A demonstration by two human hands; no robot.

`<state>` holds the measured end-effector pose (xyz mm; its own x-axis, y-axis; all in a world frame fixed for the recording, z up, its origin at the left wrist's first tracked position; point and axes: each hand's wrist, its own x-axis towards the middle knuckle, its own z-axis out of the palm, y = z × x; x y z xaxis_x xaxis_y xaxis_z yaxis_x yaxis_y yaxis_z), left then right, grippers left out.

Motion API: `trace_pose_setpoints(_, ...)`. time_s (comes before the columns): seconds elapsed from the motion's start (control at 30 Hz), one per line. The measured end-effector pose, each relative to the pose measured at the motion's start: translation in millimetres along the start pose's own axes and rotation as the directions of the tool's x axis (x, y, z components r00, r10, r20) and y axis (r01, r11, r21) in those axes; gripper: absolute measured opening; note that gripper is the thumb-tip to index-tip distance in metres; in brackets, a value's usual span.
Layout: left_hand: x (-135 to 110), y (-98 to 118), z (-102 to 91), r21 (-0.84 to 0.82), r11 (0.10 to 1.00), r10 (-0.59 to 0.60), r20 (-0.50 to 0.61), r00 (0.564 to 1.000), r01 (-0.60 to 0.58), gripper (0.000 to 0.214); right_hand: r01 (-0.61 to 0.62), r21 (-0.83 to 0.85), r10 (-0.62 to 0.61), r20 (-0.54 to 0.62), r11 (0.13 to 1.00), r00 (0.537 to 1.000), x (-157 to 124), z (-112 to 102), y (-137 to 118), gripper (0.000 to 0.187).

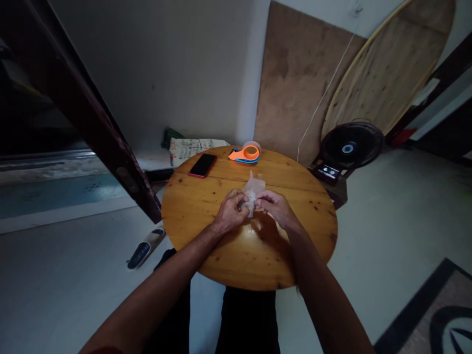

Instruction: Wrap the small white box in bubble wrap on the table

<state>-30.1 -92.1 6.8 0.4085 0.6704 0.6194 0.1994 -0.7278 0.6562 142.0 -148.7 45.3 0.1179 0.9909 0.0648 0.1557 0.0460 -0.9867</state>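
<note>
Between my two hands, above the middle of the round wooden table [228, 265], is a crumpled, translucent plastic bag [254, 185]. My left hand [232, 208] pinches its left side with curled fingers. On the right side, the thumb and fingers of my right hand [275, 206] close on the same plastic. Whatever the bag contains, if anything, is too small and blurred to make out. Farther back on the tabletop stands an orange tape dispenser [248, 153] with a roll of tape.
A phone [203, 165] with a red edge lies at the table's back left. A black fan [348, 147] stands beyond the right edge. Behind are a leaning brown board [295, 73] and a round wooden top [391, 69]. A slipper [145, 248] is on the floor at left.
</note>
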Motion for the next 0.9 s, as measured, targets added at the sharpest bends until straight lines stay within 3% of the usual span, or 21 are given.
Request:
trace_pose_setpoints(0.3, -8, 29, -5.1, 0.156, 0.988, -0.013, 0.124, 0.992, -0.007, 0.015, 0.086, -0.099, -0.083, 0.033, 0.991, 0.996, 0, 5, -3, 0.011)
trace_pose_setpoints(0.43, -6, 31, -4.3, 0.231, 0.973, -0.032, 0.125, 0.992, 0.003, 0.018, 0.125, -0.190, -0.137, -0.052, 0.974, 0.989, 3, 1, 4, 0.012)
trace_pose_setpoints(0.53, -6, 29, -4.1, 0.215, 0.976, -0.039, 0.123, 0.992, 0.011, 0.019, 0.198, -0.332, -0.243, -0.098, 0.922, 0.965, 8, -4, 11, 0.019)
trace_pose_setpoints(0.67, -6, 27, -3.5, 0.162, 0.987, -0.030, 0.148, 0.989, 0.006, 0.021, 0.369, -0.588, -0.399, 0.085, 0.720, 0.913, 17, -6, 2, 0.032)
trace_pose_setpoints(0.77, -2, 29, -4.8, 0.161, 0.987, -0.035, 0.164, 0.986, 0.008, 0.018, 0.395, -0.769, -0.335, 0.248, 0.503, 0.909, 25, -2, -16, 0.029)
trace_pose_setpoints(0.9, 12, 34, -10.6, 0.187, 0.982, -0.069, 0.282, 0.957, 0.016, 0.015, 0.342, -0.908, -0.249, 0.283, 0.243, 0.926, 34, 0, -30, 0.014)
